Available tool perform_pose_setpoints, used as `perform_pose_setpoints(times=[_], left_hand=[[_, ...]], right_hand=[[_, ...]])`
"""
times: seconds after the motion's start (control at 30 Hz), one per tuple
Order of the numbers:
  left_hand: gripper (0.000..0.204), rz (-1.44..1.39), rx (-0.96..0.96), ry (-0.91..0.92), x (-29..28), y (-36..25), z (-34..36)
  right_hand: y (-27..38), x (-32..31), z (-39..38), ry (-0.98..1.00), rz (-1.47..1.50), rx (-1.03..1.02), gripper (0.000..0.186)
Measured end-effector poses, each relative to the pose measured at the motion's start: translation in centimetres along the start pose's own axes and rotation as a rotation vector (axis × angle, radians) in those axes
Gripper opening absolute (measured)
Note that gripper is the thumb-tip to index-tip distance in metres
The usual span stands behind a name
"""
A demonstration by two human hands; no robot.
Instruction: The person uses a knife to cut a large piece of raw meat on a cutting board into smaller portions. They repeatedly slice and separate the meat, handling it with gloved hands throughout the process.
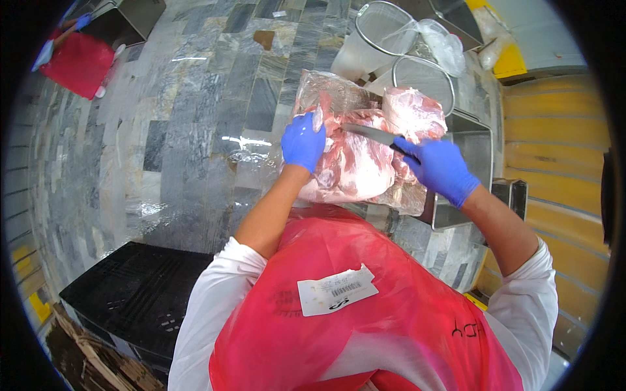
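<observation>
The left hand (304, 143), blue-gloved, has its fingers curled in on the left edge of the raw meat (362, 171), which lies at one o'clock from the middle of the view, beyond the red apron (293, 260). Over the meat, the knife (368, 132) has its long axis from ten to four o'clock, tip toward ten near the left hand. At the four o'clock end, the right hand (443, 168) wraps firmly around the black handle (407, 151).
</observation>
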State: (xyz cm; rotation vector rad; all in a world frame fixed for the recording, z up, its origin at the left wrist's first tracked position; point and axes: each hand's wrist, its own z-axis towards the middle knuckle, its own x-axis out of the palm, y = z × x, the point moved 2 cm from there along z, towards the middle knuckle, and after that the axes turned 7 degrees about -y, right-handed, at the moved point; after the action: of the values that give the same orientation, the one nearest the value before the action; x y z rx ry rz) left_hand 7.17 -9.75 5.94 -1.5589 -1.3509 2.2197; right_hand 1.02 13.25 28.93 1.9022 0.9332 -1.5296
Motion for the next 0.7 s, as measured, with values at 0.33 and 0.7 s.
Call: perform_pose_setpoints(times=[0.33, 0.7], left_hand=[[0.034, 0.022, -0.048, -0.164, -0.6, 1.0, -0.5], [0.029, 0.015, 0.037, -0.284, 0.2, 1.9, -0.9]], right_hand=[[-0.8, 9.0, -4.4, -0.122, 0.34, 0.207, 0.048], [-0.5, 12.6, -5.1, -0.192, 0.724, 0.438, 0.052]])
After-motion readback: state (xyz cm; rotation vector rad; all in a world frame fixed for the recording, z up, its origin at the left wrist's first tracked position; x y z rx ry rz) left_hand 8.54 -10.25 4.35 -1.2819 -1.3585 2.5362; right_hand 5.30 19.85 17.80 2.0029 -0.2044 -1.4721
